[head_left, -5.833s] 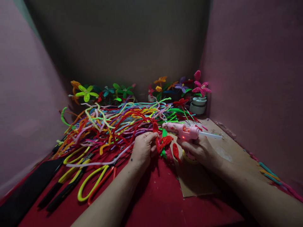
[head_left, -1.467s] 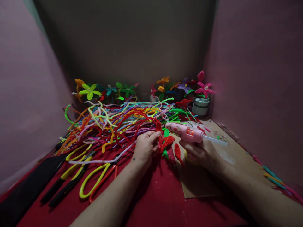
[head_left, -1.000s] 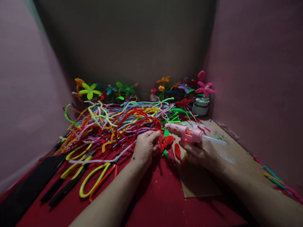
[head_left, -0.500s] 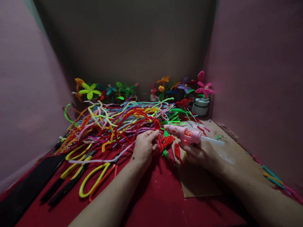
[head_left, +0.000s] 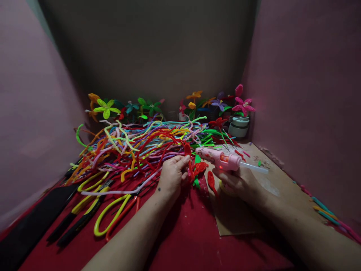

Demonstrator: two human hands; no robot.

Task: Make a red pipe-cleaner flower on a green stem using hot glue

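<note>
Between thumb and fingers, my left hand (head_left: 173, 176) pinches a red pipe-cleaner petal (head_left: 187, 149) that stands upright. My right hand (head_left: 242, 184) is closed around a pink hot glue gun (head_left: 218, 158), whose nozzle points left, close to the petal. A red light glows on the gun, and a clear glue stick (head_left: 254, 168) sticks out of its back. Just right of my left hand are looped red pipe cleaners (head_left: 200, 168) with green pieces (head_left: 196, 184) beneath. Another red petal (head_left: 211, 181) lies between my hands on the board's edge.
A heap of coloured pipe cleaners (head_left: 146, 139) spreads behind my left hand. Yellow-and-black pliers (head_left: 84, 207) and yellow-handled scissors (head_left: 108, 216) lie at left on the red table (head_left: 186, 237). Under my right hand is a brown board (head_left: 234, 218). Pipe-cleaner flowers (head_left: 244, 106) line the back.
Almost nothing differs. Both hands stay in place, with the petal and the glue gun held as before; the glue gun has shifted very slightly right.
</note>
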